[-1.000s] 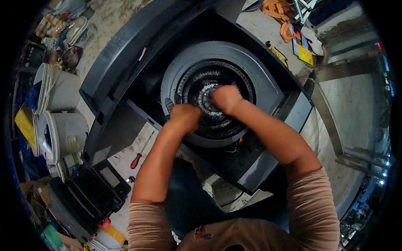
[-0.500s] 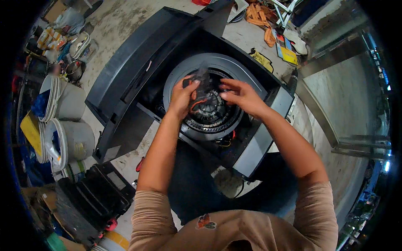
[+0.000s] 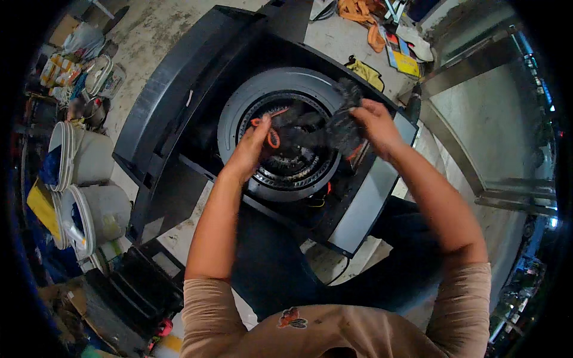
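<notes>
In front of me my left hand (image 3: 249, 146) grips a dark grey glove (image 3: 289, 119) with orange trim, above a round grey ring (image 3: 250, 83) with a toothed black centre. My right hand (image 3: 376, 128), at the right, grips another dark glove (image 3: 343, 119), blurred by motion. The two gloves hang over the centre and hide part of it. The ring sits inside an open, dark, angular housing (image 3: 357, 218) with a grey side panel, between my legs.
A large curved black cover (image 3: 164, 89) stands at the housing's left. Beyond are white buckets (image 3: 98, 215), a black case (image 3: 128, 304), plastic bags (image 3: 83, 39), orange straps (image 3: 358, 15), a yellow cloth (image 3: 367, 74), a drill-like tool (image 3: 413, 101) and a metal-framed glass panel (image 3: 495, 131).
Both hands were low over the ring's centre; then they rose with dark gloves in them. Since then my right hand has moved right, drawing one glove apart from the other.
</notes>
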The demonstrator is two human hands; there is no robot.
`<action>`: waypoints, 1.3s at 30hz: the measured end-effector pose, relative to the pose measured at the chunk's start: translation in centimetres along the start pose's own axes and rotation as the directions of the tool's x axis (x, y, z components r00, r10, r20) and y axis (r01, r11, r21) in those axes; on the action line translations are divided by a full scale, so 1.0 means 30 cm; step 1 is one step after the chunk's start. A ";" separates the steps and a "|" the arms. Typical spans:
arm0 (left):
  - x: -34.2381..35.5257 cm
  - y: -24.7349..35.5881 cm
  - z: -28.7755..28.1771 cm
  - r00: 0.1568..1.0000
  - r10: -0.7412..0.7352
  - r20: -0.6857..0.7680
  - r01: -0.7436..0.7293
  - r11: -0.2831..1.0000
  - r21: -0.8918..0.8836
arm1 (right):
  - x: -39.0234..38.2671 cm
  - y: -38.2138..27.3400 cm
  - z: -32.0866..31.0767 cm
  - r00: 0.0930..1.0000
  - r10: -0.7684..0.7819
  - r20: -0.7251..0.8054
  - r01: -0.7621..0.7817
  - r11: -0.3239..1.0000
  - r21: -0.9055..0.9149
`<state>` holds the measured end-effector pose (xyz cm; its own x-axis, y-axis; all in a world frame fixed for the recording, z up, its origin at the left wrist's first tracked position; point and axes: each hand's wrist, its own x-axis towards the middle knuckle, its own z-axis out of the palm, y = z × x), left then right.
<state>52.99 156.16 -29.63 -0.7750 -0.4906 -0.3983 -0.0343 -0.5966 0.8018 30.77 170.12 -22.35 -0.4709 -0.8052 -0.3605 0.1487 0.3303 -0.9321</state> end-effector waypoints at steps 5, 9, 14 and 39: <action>-0.040 0.050 -0.076 0.932 0.231 -0.280 0.091 0.598 0.796 | 0.056 0.078 -0.183 0.978 -0.178 0.112 0.208 0.891 -0.404; -0.045 0.064 -0.105 0.889 0.390 -0.242 -0.030 0.575 0.817 | 0.058 0.115 -0.099 0.839 -0.425 0.338 0.513 0.414 -0.752; 0.058 0.081 0.018 0.851 0.490 -0.190 0.066 0.259 0.964 | 0.057 0.343 0.044 0.774 -0.090 0.627 0.629 0.219 -0.746; 0.340 -0.319 -0.042 0.905 0.085 0.418 -0.296 -0.579 0.760 | 0.169 0.421 0.107 0.488 0.191 0.852 0.864 0.030 -0.502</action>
<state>46.20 156.06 -41.93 -0.9675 -0.2296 -0.1057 -0.2301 0.9731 -0.0078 33.06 168.63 -36.08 0.5389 -0.7496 -0.3844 -0.8392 -0.4383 -0.3219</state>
